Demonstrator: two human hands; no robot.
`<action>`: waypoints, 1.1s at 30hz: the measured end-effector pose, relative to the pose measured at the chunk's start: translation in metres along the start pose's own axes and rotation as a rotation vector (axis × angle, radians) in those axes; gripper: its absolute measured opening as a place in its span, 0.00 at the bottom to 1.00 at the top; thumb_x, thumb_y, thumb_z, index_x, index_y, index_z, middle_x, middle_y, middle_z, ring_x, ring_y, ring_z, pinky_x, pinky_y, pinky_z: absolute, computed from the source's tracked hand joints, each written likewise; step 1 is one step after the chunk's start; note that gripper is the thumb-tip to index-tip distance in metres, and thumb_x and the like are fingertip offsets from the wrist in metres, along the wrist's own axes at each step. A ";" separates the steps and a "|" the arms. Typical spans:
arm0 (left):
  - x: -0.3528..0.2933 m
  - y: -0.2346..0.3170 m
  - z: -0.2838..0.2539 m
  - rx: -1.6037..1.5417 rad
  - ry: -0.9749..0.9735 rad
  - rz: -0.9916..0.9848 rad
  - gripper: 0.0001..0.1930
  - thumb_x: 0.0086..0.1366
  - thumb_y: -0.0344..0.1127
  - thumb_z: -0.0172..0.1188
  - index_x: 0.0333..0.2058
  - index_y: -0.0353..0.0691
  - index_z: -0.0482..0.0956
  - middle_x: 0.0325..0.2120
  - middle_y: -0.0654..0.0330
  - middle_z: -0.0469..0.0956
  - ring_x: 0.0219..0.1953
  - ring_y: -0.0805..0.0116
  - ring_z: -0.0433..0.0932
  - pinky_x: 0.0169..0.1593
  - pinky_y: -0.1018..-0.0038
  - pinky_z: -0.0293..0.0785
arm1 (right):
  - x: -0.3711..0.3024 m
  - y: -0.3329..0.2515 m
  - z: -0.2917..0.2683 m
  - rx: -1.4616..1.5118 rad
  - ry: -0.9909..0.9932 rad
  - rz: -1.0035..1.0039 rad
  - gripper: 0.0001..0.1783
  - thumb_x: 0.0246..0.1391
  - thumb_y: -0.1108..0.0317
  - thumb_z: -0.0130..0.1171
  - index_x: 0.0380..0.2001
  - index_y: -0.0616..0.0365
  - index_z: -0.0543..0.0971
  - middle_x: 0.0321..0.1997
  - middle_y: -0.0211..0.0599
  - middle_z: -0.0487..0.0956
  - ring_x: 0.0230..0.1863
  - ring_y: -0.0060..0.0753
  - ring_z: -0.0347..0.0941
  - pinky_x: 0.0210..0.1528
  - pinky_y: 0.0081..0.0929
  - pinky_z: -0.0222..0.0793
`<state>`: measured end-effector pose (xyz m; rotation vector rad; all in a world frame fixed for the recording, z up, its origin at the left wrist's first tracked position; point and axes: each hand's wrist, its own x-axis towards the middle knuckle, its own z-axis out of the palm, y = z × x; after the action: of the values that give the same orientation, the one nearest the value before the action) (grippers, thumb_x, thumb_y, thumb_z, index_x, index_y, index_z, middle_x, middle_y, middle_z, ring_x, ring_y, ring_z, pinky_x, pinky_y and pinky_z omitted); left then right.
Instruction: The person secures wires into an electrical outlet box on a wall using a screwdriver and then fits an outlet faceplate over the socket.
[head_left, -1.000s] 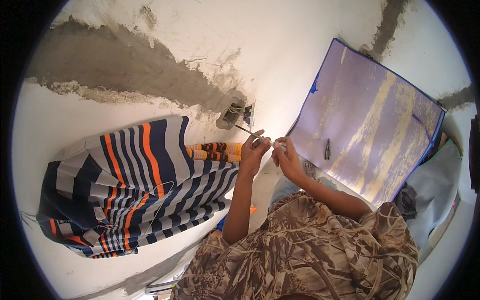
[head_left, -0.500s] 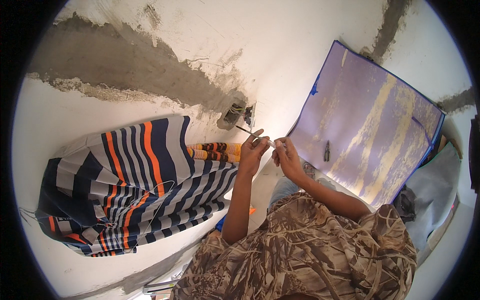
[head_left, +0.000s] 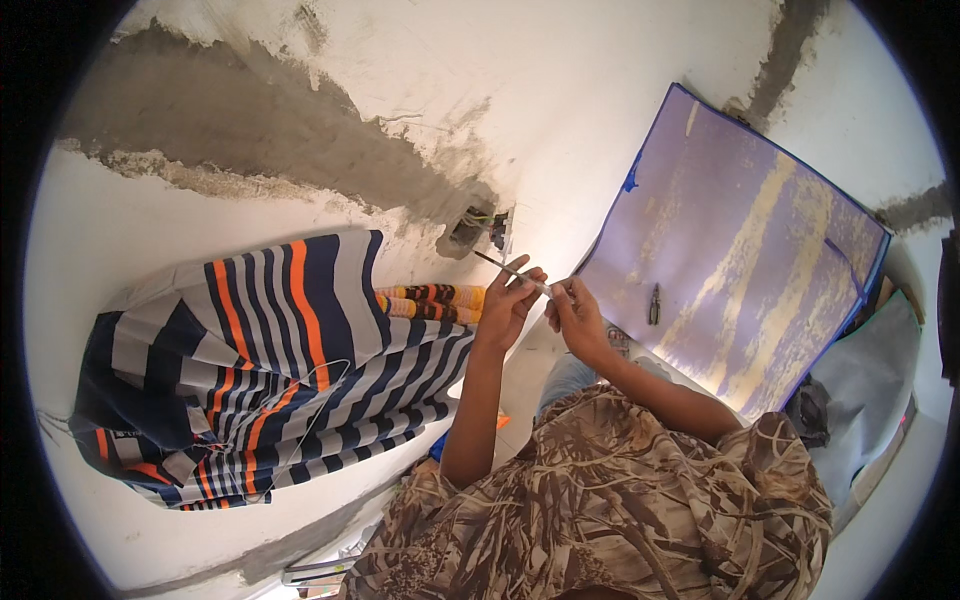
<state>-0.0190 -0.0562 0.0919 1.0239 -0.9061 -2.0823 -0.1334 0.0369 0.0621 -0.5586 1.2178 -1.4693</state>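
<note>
Wall box (head_left: 465, 231) before left hand (head_left: 507, 308); cloth (head_left: 270, 375) left; pliers (head_left: 655, 305) on board (head_left: 745, 250), right.

Room under renovation — grey cement strip (head_left: 250, 125) on wall (head_left: 420, 50), open wiring box (head_left: 467, 226).

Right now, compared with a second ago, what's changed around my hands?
Little: the view shifted slightly; the left hand may have adjusted its hold. Nothing was visibly taken up or let go. It and the right hand still hold the thin rod; the pliers and striped cloth stayed put.

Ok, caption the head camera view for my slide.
Left hand and right hand hold a slender tool near an open wall box, pliers on a purple surface.
</note>
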 end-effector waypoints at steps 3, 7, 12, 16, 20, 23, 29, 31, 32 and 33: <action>0.003 0.002 -0.011 0.001 -0.036 -0.108 0.22 0.66 0.28 0.58 0.57 0.34 0.66 0.40 0.57 0.76 0.42 0.71 0.76 0.49 0.75 0.75 | -0.001 0.005 0.010 -0.221 0.063 -0.280 0.12 0.67 0.61 0.49 0.42 0.59 0.68 0.28 0.31 0.72 0.26 0.17 0.67 0.28 0.18 0.66; 0.008 -0.005 -0.020 0.255 0.016 -0.112 0.22 0.66 0.28 0.58 0.57 0.34 0.65 0.41 0.58 0.75 0.44 0.70 0.76 0.50 0.72 0.74 | -0.004 0.002 0.017 -0.234 0.160 -0.344 0.11 0.67 0.62 0.48 0.40 0.60 0.69 0.26 0.35 0.74 0.26 0.22 0.70 0.29 0.23 0.68; 0.003 -0.002 -0.006 0.052 -0.020 -0.030 0.20 0.66 0.30 0.59 0.55 0.35 0.67 0.37 0.60 0.76 0.40 0.71 0.77 0.48 0.74 0.75 | 0.000 -0.002 -0.001 -0.026 -0.028 0.031 0.10 0.65 0.66 0.51 0.43 0.61 0.69 0.33 0.38 0.74 0.32 0.28 0.71 0.33 0.26 0.69; 0.003 0.000 -0.013 0.095 -0.056 -0.121 0.23 0.64 0.30 0.62 0.56 0.33 0.67 0.38 0.59 0.76 0.40 0.73 0.77 0.46 0.79 0.76 | 0.005 0.015 0.007 -0.314 0.047 -0.430 0.10 0.68 0.63 0.46 0.45 0.58 0.68 0.25 0.28 0.70 0.24 0.16 0.65 0.25 0.18 0.63; 0.007 -0.006 -0.019 0.296 -0.019 -0.059 0.22 0.67 0.30 0.57 0.57 0.33 0.65 0.40 0.58 0.77 0.41 0.71 0.77 0.49 0.76 0.75 | 0.000 0.004 0.014 -0.160 0.110 -0.330 0.10 0.68 0.63 0.46 0.45 0.58 0.69 0.25 0.29 0.70 0.23 0.18 0.66 0.26 0.19 0.64; 0.004 -0.004 -0.009 0.187 -0.034 -0.002 0.21 0.66 0.31 0.59 0.55 0.34 0.67 0.38 0.59 0.76 0.41 0.72 0.76 0.48 0.77 0.75 | -0.001 -0.005 0.001 0.079 0.011 -0.013 0.10 0.66 0.65 0.48 0.44 0.59 0.69 0.25 0.31 0.71 0.25 0.19 0.68 0.27 0.20 0.66; 0.009 -0.005 -0.018 0.190 -0.025 -0.128 0.20 0.66 0.30 0.58 0.55 0.34 0.67 0.37 0.59 0.77 0.40 0.72 0.76 0.46 0.77 0.75 | 0.005 0.014 0.004 -0.172 0.068 -0.316 0.13 0.68 0.60 0.46 0.42 0.60 0.68 0.27 0.29 0.70 0.24 0.17 0.66 0.25 0.18 0.65; 0.014 -0.009 -0.024 0.320 -0.012 -0.108 0.21 0.67 0.30 0.57 0.56 0.34 0.65 0.38 0.58 0.77 0.41 0.72 0.76 0.46 0.76 0.74 | 0.007 0.015 0.007 -0.244 0.084 -0.416 0.13 0.69 0.60 0.45 0.42 0.60 0.68 0.27 0.30 0.70 0.24 0.17 0.66 0.25 0.18 0.65; 0.014 -0.011 -0.026 0.294 -0.009 -0.091 0.21 0.67 0.30 0.58 0.56 0.35 0.66 0.38 0.58 0.77 0.41 0.71 0.76 0.46 0.76 0.74 | 0.005 0.010 0.007 -0.129 0.069 -0.289 0.12 0.68 0.61 0.45 0.42 0.60 0.68 0.27 0.30 0.70 0.25 0.17 0.66 0.26 0.18 0.65; 0.013 -0.012 -0.029 0.269 -0.006 -0.073 0.20 0.67 0.30 0.58 0.56 0.35 0.66 0.38 0.58 0.77 0.41 0.71 0.76 0.46 0.76 0.74 | 0.001 0.004 0.007 -0.015 0.053 -0.162 0.11 0.68 0.62 0.46 0.42 0.60 0.68 0.27 0.29 0.70 0.25 0.17 0.66 0.27 0.18 0.65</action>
<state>-0.0040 -0.0682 0.0636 1.2044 -1.1922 -2.0618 -0.1264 0.0336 0.0608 -0.6446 1.2495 -1.6205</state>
